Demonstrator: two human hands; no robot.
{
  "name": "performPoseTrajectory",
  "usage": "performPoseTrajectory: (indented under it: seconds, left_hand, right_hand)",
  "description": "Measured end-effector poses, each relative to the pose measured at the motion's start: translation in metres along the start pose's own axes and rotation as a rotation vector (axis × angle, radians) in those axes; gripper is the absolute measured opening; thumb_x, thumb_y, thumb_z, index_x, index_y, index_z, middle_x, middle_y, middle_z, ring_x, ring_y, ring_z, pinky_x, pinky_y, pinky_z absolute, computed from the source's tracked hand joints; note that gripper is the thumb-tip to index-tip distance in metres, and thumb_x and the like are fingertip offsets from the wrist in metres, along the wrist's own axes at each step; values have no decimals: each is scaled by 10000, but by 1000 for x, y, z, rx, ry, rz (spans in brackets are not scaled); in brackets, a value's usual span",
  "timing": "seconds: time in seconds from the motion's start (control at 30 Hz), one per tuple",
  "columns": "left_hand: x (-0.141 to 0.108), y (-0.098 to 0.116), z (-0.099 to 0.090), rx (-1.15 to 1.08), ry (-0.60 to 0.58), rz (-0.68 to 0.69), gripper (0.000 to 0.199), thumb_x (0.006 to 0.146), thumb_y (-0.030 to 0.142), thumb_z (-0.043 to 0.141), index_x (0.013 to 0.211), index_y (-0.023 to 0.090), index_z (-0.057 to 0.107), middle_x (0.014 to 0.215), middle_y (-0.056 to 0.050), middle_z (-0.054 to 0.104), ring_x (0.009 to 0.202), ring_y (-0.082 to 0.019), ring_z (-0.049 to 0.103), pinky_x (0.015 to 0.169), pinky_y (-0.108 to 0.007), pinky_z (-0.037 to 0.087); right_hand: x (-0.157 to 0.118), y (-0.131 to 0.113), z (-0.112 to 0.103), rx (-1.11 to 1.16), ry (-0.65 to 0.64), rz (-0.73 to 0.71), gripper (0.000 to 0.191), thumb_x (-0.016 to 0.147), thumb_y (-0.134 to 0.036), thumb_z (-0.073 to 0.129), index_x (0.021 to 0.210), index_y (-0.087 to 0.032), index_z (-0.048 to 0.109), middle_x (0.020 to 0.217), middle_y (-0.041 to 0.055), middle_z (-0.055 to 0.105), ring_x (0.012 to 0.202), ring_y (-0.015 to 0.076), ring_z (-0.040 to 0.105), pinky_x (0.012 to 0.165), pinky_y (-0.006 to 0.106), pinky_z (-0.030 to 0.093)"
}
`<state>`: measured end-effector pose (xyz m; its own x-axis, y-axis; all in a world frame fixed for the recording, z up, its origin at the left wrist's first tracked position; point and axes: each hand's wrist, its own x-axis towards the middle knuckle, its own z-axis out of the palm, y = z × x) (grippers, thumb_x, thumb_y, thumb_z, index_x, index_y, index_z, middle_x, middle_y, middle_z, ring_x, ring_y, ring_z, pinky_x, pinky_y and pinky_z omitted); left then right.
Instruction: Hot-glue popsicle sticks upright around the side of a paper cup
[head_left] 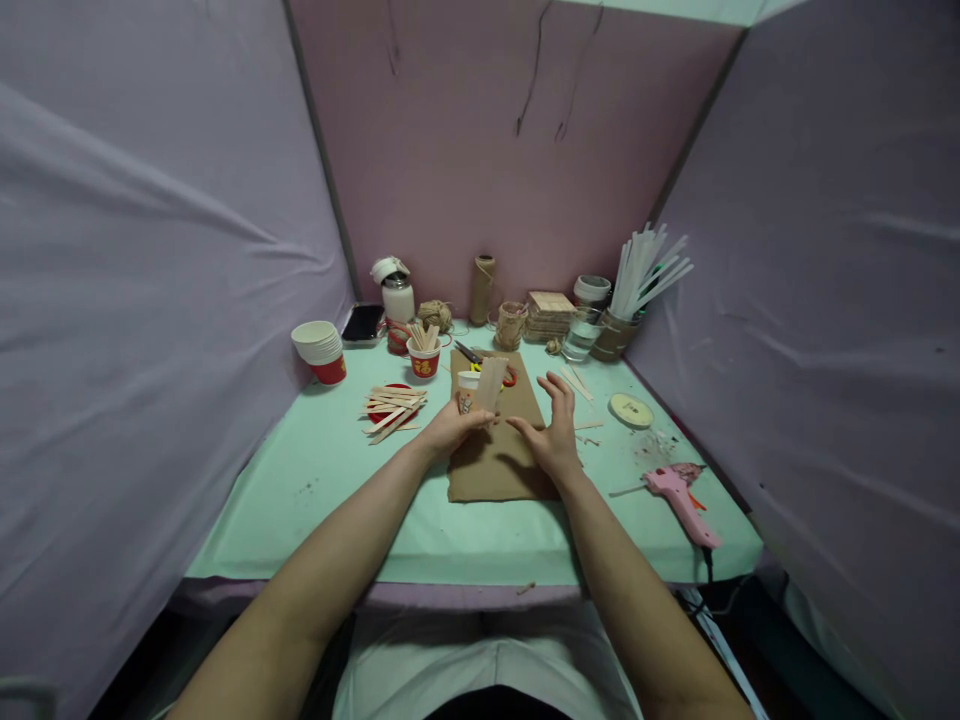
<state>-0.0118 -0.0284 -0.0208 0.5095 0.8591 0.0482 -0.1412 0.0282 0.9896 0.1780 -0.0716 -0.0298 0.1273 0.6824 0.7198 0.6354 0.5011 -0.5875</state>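
My left hand point(455, 424) is closed around a small paper cup point(468, 388) with a printed side. Flat wooden sticks point(491, 384) stand upright against the cup's right side, rising above its rim. To the right, my right hand point(553, 428) is apart from the cup, thumb and fingers spread with nothing between them. Both hands are over a sheet of brown cardboard point(495, 475). Behind the cup, scissors point(469, 352) and something with red and yellow handles lie on the cardboard, partly hidden.
A pink glue gun point(679, 500) lies at the right, near a round lid point(631, 410). Wooden sticks point(394, 408) are piled on a red dish at left. Stacked paper cups point(321, 350), a stick-filled red cup point(424, 358), a water glass point(582, 335) and glue sticks point(646, 270) stand farther back.
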Motion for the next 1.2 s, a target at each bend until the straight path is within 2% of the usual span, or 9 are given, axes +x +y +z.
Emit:
performPoseTrajectory:
  seconds: [0.1, 0.17, 0.27, 0.37, 0.47, 0.77, 1.07, 1.2]
  left_hand:
    - [-3, 1, 0, -155, -100, -58, 621, 637, 449, 798, 1148, 164, 591, 1087, -150, 705, 1004, -274, 675, 925, -438, 520]
    - [-4, -1, 1, -184, -140, -48, 672, 616, 452, 821, 1177, 171, 580, 1121, -156, 697, 1026, -287, 669, 947, -459, 507]
    - [-3, -6, 3, -23, -115, 27, 766, 600, 412, 846, 1258, 192, 523, 1263, -151, 634, 1158, -304, 605, 1007, -474, 465]
    - [0, -9, 5, 251, 5, 147, 794, 569, 327, 869, 1255, 176, 502, 1320, -147, 589, 1236, -311, 537, 1061, -470, 412]
    - [2, -12, 2, 409, 68, 218, 806, 550, 289, 873, 1245, 160, 486, 1295, -145, 592, 1211, -313, 541, 1050, -464, 412]
    - [4, -16, -16, 549, 11, 214, 1032, 483, 359, 902, 1344, 168, 366, 1323, -147, 538, 1240, -325, 506, 1053, -448, 388]
    - [1, -9, -8, 576, 34, 238, 990, 560, 335, 862, 1376, 173, 325, 1345, -140, 519, 1252, -304, 496, 1064, -420, 379]
    - [-1, -5, -6, 571, 22, 201, 1006, 566, 316, 854, 1397, 179, 304, 1353, -132, 516, 1267, -298, 484, 1075, -404, 369]
  right_hand:
    - [-1, 0, 3, 160, -89, 103, 559, 785, -459, 709, 1250, -213, 520, 1236, 139, 574, 1183, 280, 539, 1037, 514, 437]
    - [-3, -2, 6, 312, -188, 201, 498, 810, -432, 686, 1236, -226, 530, 1193, 110, 616, 1117, 247, 588, 978, 466, 497]
    - [-5, -4, 8, 474, -287, 294, 436, 842, -385, 642, 1233, -219, 541, 1204, 103, 627, 1084, 226, 622, 956, 430, 521]
    - [-6, -5, 8, 538, -326, 318, 421, 847, -346, 629, 1236, -208, 544, 1201, 103, 637, 1045, 220, 649, 949, 423, 529]
    - [-7, -5, 8, 481, -325, 313, 441, 821, -308, 657, 1237, -207, 546, 1179, 96, 645, 1028, 213, 650, 934, 415, 536]
    - [-8, 3, 9, 298, -319, 294, 485, 767, -262, 692, 1226, -216, 542, 1077, 69, 668, 924, 193, 657, 840, 371, 558]
    - [-6, -1, 8, 257, -375, 339, 466, 736, -167, 661, 1188, -194, 553, 978, 49, 691, 837, 165, 665, 802, 342, 546]
    - [-3, 0, -3, 177, -433, 349, 461, 763, -164, 650, 1212, -190, 549, 989, 53, 701, 866, 156, 674, 801, 313, 537]
